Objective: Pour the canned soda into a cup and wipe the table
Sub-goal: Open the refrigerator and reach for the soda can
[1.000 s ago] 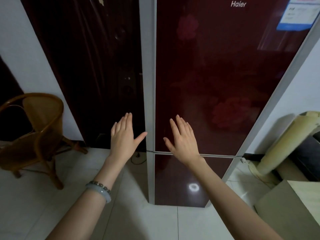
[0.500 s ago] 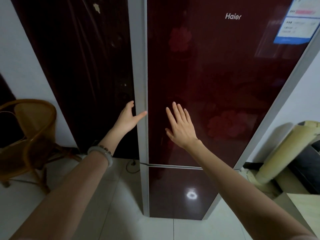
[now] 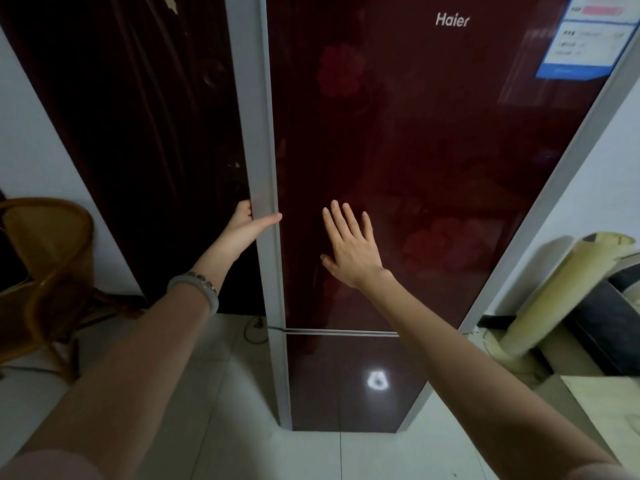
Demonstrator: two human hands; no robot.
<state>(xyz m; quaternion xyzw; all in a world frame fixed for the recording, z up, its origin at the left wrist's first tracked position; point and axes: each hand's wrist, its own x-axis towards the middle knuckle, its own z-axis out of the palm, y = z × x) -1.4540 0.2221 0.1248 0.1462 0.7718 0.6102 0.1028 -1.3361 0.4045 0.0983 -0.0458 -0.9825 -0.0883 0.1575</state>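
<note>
Head view, near to far.

- Both bare forearms reach forward from the bottom corners of the frame. A pale bangle (image 3: 207,289) with a bead string beside it sits on the left wrist.
- White tiled floor (image 3: 207,393) underfoot. At lower right, a pale table corner (image 3: 602,403) pokes in, nothing visible on the part shown. Soda can and cup: not in view.
- Left hand (image 3: 247,225): fingers (image 3: 243,208) curled round the left side of the upper fridge door (image 3: 433,161), tucked behind its grey edge strip (image 3: 259,140); thumb laid across the front of the strip. Grip is closed on the door edge.
- Right hand (image 3: 351,249): flat, fingers straight and spread, holding nothing, palm towards the dark red door face. Whether it is touching the glass I cannot tell.
- Door appears closed. A thin metal seam separates it from the lower fridge door (image 3: 346,403), which carries a bright lamp reflection.
- Left of the fridge: dark curtain (image 3: 138,133), and a rattan chair (image 3: 48,271) on the tiles against the white wall. A black cable (image 3: 255,329) loops on the floor at the fridge's base.
- Right of the fridge: a cream rolled mat (image 3: 554,296) leaning tilted, next to a dark bulky object, unclear what.
- Top of door: "Haier" logo (image 3: 452,20) and a blue-edged label sticker (image 3: 585,39); its print is too small to read.
</note>
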